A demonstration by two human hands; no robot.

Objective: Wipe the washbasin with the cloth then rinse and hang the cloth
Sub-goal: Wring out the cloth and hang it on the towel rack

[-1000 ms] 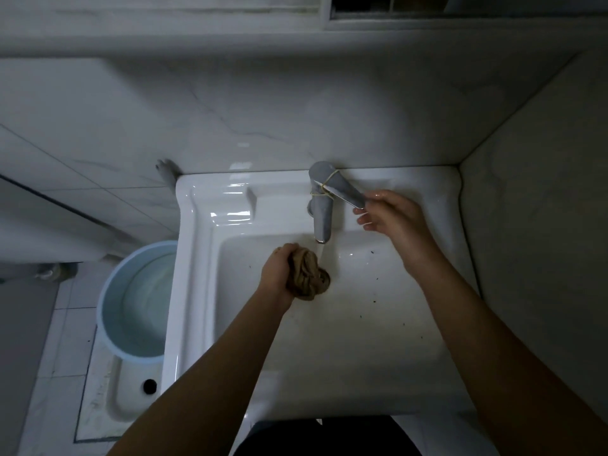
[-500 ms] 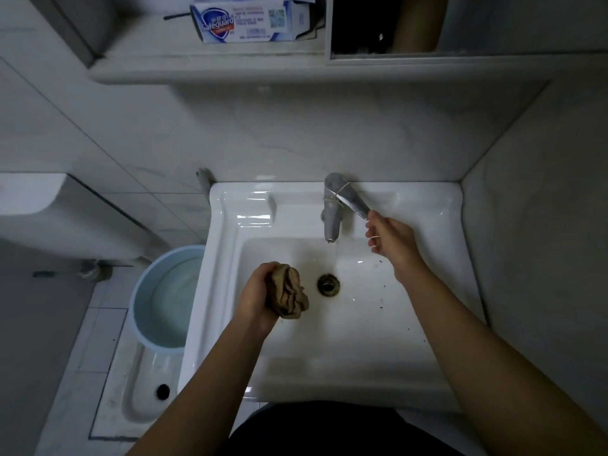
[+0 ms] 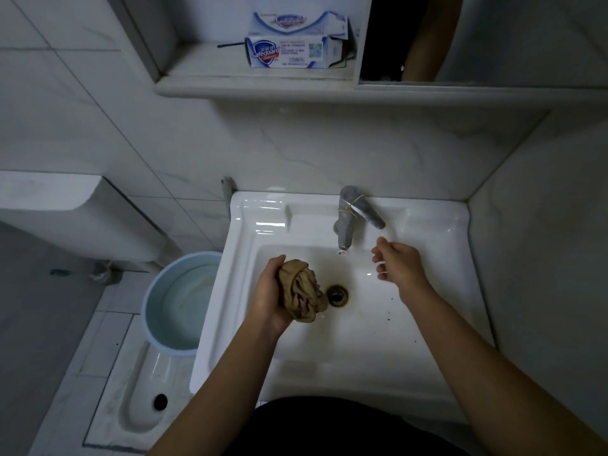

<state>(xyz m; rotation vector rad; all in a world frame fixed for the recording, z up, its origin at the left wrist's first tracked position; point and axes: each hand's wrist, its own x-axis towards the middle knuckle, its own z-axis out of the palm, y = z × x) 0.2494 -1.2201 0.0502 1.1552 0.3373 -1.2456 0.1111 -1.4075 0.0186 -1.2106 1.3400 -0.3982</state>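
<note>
A white washbasin fills the middle of the head view, with a dark drain in its bowl and small dark specks on the right side. My left hand is closed around a crumpled brown cloth, held over the bowl just left of the drain. My right hand hovers empty over the bowl, fingers loosely curled, below and apart from the lever of the chrome tap. No water stream is visible from the spout.
A light blue bucket with water stands on the floor left of the basin, beside a squat toilet pan. A shelf above holds a soap box. A tiled wall closes the right side.
My right hand has come off the tap lever and dropped toward the bowl. My left hand with the cloth has shifted left, away from under the spout. The camera has tilted up.
</note>
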